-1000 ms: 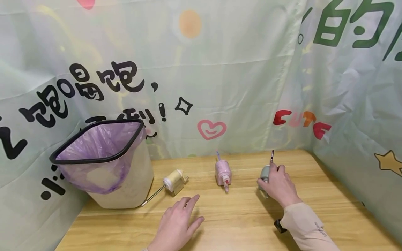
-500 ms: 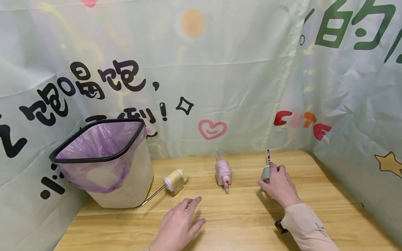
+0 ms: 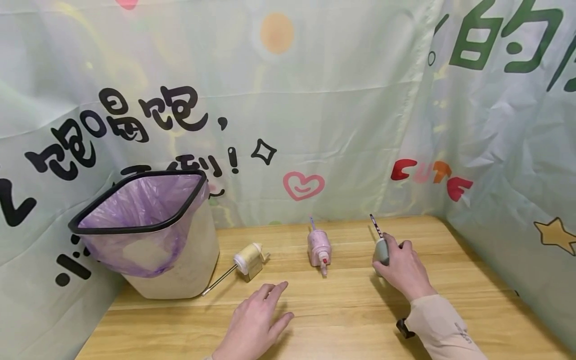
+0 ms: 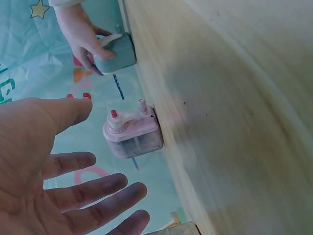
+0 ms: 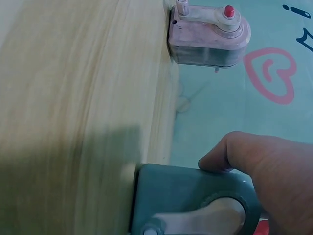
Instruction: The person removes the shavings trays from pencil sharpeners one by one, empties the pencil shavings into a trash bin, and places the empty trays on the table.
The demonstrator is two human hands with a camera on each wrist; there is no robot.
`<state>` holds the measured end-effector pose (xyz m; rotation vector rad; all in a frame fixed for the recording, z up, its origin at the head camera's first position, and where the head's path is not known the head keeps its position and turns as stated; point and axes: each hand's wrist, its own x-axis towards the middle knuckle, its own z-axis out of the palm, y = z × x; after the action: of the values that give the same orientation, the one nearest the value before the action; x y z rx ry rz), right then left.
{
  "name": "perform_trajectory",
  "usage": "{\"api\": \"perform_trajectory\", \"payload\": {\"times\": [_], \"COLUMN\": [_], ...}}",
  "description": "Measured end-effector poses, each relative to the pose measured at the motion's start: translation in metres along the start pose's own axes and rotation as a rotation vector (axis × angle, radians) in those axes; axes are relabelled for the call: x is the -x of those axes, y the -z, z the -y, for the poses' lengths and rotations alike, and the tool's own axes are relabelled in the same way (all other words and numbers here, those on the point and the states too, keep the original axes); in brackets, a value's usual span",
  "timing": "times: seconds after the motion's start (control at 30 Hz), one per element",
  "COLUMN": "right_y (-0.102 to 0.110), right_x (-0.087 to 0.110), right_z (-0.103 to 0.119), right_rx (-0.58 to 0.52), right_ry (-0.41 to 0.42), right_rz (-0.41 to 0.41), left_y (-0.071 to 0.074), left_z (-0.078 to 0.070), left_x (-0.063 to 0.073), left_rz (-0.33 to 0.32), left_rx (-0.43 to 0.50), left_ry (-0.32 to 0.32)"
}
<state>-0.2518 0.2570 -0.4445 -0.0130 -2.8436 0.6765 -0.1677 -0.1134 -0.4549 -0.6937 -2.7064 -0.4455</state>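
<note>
My right hand (image 3: 405, 270) grips a grey-green crank pencil sharpener (image 3: 381, 252) on the right of the table, thumb on its near-left side. From its far end a dark patterned pencil (image 3: 375, 226) sticks out, leaning left. In the right wrist view its pale crank (image 5: 200, 220) shows below the thumb. A pink pencil sharpener (image 3: 319, 247) stands mid-table, with a bluish pencil (image 3: 313, 223) at its back and its crank towards me. My left hand (image 3: 256, 320) hovers low over the table, fingers spread and holding nothing, in front of a cream pencil sharpener (image 3: 249, 257).
A white bin (image 3: 204, 240) with a black rim and purple liner stands at the left. A pencil (image 3: 220, 280) reaches from the cream sharpener towards the bin's base. Printed cloth (image 3: 351, 125) hangs behind and along both sides of the wooden table (image 3: 333, 320).
My right hand has turned the grey-green sharpener, so its pencil's tip has swung from upright to leaning left. My left hand and the other two sharpeners have stayed nearly still.
</note>
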Motion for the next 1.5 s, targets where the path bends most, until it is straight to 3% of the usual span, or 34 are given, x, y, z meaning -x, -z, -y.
{"api": "perform_trajectory", "payload": {"times": [0.3, 0.6, 1.5], "right_y": [0.0, 0.002, 0.01], "right_x": [0.002, 0.006, 0.015], "right_z": [-0.004, -0.009, -0.035], "right_rx": [-0.001, -0.021, -0.098], "right_ry": [-0.011, -0.007, -0.053], "right_rz": [0.006, -0.049, 0.017], "left_y": [0.0, 0.001, -0.002], "left_z": [0.004, 0.005, 0.01], "left_x": [-0.001, -0.002, 0.001], "left_rz": [-0.03, -0.035, -0.006], "left_rx": [0.028, 0.022, -0.003], "left_ry": [-0.003, -0.012, -0.033]}}
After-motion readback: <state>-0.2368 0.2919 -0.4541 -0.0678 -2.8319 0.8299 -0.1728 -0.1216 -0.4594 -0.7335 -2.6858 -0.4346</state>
